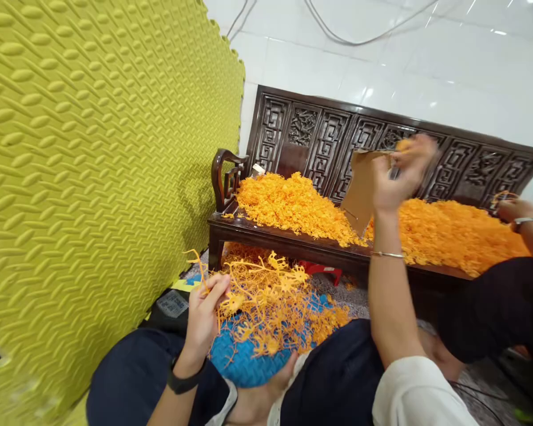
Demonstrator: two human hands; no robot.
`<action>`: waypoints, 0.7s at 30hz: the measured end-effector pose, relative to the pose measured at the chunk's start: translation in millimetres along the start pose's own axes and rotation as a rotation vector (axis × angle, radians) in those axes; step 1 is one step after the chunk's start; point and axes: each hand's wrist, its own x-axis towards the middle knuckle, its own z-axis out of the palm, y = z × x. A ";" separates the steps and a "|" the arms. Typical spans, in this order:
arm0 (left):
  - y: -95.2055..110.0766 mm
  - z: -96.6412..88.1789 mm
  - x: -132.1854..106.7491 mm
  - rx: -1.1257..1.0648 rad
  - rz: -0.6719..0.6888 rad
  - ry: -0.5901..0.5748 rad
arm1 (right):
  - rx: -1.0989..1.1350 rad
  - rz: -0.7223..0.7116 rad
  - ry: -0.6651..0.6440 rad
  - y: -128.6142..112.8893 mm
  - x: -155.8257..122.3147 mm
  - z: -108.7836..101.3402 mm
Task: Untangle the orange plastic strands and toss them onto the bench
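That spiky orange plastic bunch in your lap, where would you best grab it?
The orange plastic bunch fans into tangled, flower-tipped branches, so probably take its thin bare stems at the left edge, coming from the left, as the left hand does.

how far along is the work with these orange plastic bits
Heaps of loose orange pieces already cover the bench. The left hand grips a tangle of orange branches; the right hand is raised over the heaps, blurred. More branches lie on the blue mat below, seemingly left.

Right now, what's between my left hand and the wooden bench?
The head view shows a tangle of orange plastic stems, held by the left hand, filling that stretch up to the bench.
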 end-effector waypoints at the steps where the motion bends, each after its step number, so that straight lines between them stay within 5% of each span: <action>1: 0.3 -0.8 1.7 0.004 -0.005 0.010 | 0.031 0.151 -0.021 2.1 -6.7 24.4; 3: 1.3 -2.8 6.1 0.023 -0.011 -0.006 | 0.134 0.467 -0.098 7.0 -23.3 63.9; 5: 1.7 -5.5 11.7 0.060 -0.008 -0.065 | 0.216 0.595 -0.155 9.5 -40.1 87.2; 10: -5.2 -7.7 27.5 0.141 0.013 -0.175 | 0.496 0.543 -0.233 -13.0 -71.1 93.9; 15: -22.4 2.1 44.1 0.058 -0.014 -0.026 | 0.791 0.404 -0.386 -57.7 -96.4 79.7; 21: -38.6 9.1 56.0 -0.010 -0.035 0.064 | 0.809 0.274 -0.823 -87.0 -113.7 79.2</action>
